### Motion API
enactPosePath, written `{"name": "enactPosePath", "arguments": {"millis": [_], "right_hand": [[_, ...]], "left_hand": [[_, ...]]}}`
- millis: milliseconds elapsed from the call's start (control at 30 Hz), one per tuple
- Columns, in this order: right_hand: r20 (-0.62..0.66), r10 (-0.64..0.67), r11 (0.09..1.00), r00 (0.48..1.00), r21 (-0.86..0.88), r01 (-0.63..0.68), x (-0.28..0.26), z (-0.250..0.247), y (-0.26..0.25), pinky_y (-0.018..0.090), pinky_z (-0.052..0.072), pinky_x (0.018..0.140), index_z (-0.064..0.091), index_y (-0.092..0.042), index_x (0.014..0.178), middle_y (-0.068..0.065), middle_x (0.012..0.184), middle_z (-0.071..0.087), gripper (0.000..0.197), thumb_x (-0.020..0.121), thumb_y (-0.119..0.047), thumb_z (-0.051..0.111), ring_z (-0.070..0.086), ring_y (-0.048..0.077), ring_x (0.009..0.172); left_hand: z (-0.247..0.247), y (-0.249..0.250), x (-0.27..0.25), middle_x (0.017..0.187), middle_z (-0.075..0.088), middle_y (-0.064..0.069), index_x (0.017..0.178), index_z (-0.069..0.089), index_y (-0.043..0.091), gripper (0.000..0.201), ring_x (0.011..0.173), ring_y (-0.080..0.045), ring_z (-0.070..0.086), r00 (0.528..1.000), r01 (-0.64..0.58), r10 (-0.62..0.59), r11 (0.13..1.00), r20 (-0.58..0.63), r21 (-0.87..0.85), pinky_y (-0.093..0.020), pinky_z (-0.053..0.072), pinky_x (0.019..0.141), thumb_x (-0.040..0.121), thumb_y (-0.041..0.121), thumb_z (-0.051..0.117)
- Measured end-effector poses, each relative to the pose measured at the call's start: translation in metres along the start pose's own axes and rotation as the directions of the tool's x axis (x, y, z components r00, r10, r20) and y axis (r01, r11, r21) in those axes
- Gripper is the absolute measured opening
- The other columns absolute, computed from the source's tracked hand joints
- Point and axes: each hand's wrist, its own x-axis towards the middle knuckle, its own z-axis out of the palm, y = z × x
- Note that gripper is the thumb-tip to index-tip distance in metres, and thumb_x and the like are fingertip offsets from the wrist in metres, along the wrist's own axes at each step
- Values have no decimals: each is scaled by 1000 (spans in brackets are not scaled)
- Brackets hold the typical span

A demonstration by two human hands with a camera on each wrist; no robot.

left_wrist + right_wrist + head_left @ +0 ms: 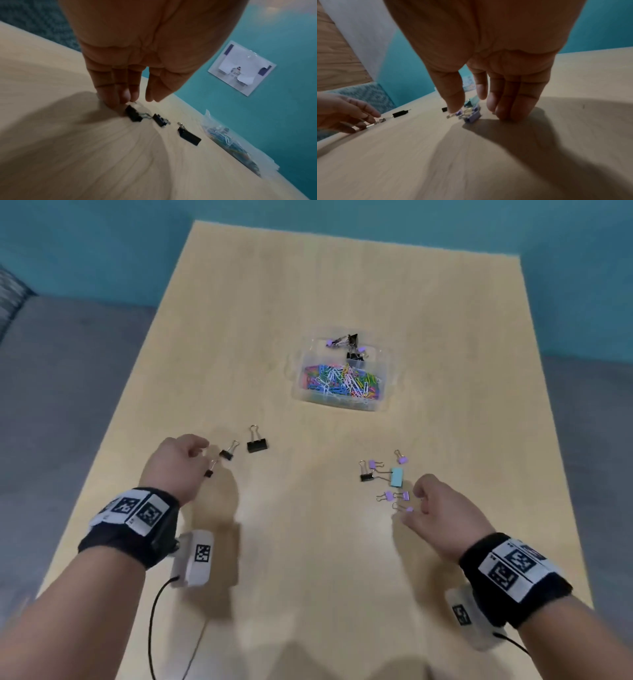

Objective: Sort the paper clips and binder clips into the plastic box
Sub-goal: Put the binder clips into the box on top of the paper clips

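The clear plastic box (375, 405) stands mid-table, with coloured paper clips (342, 381) in its near compartment and a few binder clips (352, 344) in the far one. My left hand (205, 455) (139, 100) reaches down, fingertips touching the wire handle of a small black binder clip (209, 473) (133, 115); the thumb stays apart. Two more black clips (226, 454) (257, 445) lie just beyond. My right hand (416, 505) (471, 108) rests its fingertips on the table beside a purple clip (409, 510) (472, 117), with the thumb at its handle.
Near the right hand lie a teal binder clip (396, 477), a black one (366, 477) and several purple ones (388, 495). The wooden table (308, 577) ends at grey floor on the left and right; a teal wall stands behind it. Cables hang from both wrist cameras.
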Motion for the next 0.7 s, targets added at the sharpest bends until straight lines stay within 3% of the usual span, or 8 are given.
{"name": "enactPosePath", "arguments": {"millis": [167, 333, 433, 533, 600, 633, 667, 700], "right_hand": [[-217, -54, 992, 975, -122, 28, 5, 12, -1, 33, 41, 62, 50, -22, 114, 4, 103, 42, 27, 89, -11, 46, 50, 27, 79], [-222, -96, 977, 970, -207, 49, 24, 11, -1, 32, 39, 59, 49, -11, 90, 8, 92, 43, 2, 90, -11, 46, 47, 29, 69], [-200, -67, 974, 977, -227, 20, 29, 8, -2, 32, 37, 55, 47, -10, 85, 10, 88, 45, 5, 84, -5, 44, 46, 27, 65], [-207, 21, 994, 978, -103, -43, 29, 2, -1, 32, 40, 56, 50, -15, 84, 6, 84, 51, 10, 77, -8, 49, 50, 26, 70], [-244, 161, 971, 956, 214, -109, 24, -4, 1, 36, 52, 64, 56, -14, 87, 4, 83, 59, 14, 77, -7, 50, 59, 27, 74], [-218, 255, 867, 942, 482, -123, 21, -6, 2, 39, 57, 69, 58, -10, 89, 5, 83, 61, 14, 79, -4, 50, 63, 28, 76], [-127, 331, 644, 935, 754, -126, 18, -8, 4, 40, 59, 73, 58, -3, 91, 8, 84, 62, 12, 83, 0, 50, 65, 30, 75], [-12, 362, 336, 932, 934, -119, 14, -11, 6, 38, 59, 72, 57, 1, 92, 12, 85, 60, 11, 87, 4, 48, 64, 30, 73]], "left_hand": [[17, -4, -13, 108, 53, -7, 114, 60, 20, 38, 82, -22, 57, 996, -84, 84, 991, 8, 101, -30, 43, 69, 79, 33, 66], [32, 10, -19, 95, 50, -10, 92, 55, 13, 10, 73, -29, 52, 985, -163, 174, 949, -16, 271, -33, 39, 63, 83, 15, 59], [34, 15, -20, 90, 52, -8, 93, 54, 15, 16, 77, -30, 53, 987, -154, 161, 960, -10, 232, -32, 39, 62, 78, 8, 54], [30, 15, -20, 84, 60, -3, 93, 56, 18, 18, 75, -26, 57, 997, -34, 38, 998, -69, 54, -31, 42, 61, 76, 13, 57], [28, 13, -20, 77, 66, -3, 90, 59, 19, 14, 67, -23, 62, 994, 38, -55, 984, -92, -177, -31, 48, 59, 76, 15, 59], [27, 11, -21, 76, 67, -5, 90, 59, 16, 13, 63, -23, 62, 991, 61, -97, 936, -88, -346, -31, 51, 57, 78, 12, 60], [25, 10, -21, 78, 65, -10, 92, 60, 12, 13, 59, -23, 60, 987, 90, -148, 834, -63, -545, -30, 52, 55, 80, 6, 59], [23, 8, -21, 80, 63, -14, 96, 59, 8, 16, 59, -23, 58, 979, 137, -205, 670, -4, -729, -29, 54, 55, 82, 0, 56]]}}
